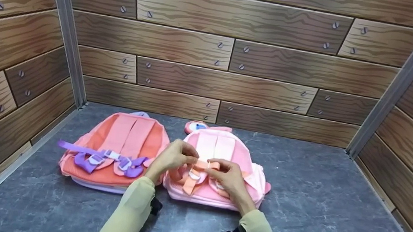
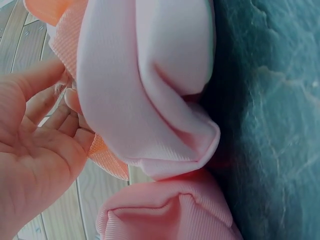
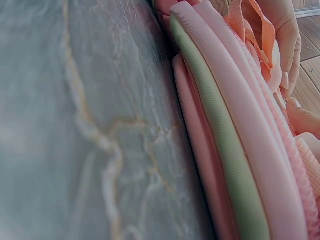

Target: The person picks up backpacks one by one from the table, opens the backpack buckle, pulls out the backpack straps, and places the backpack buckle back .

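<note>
A light pink backpack [image 1: 243,154] lies with its shoulder straps facing up. Across its lower part runs an orange webbing strap [image 1: 190,187] with a small white piece between the hands. My left hand [image 1: 171,158] pinches the orange strap on the left of that piece. From the other side my right hand [image 1: 231,179] pinches the strap between thumb and fingers. In the left wrist view the left hand [image 2: 42,140] has its fingertips partly hidden behind the pale pink fabric. The right wrist view shows the bag's light green band [image 3: 220,135] and little of the fingers.
Close on the left lies a coral backpack [image 1: 104,176] with purple straps [image 1: 86,164] and white buckles. A round trinket [image 1: 195,126] sits behind the pink bag. Wood-patterned walls [image 1: 229,55] enclose the dark grey marbled table [image 1: 321,209] on three sides.
</note>
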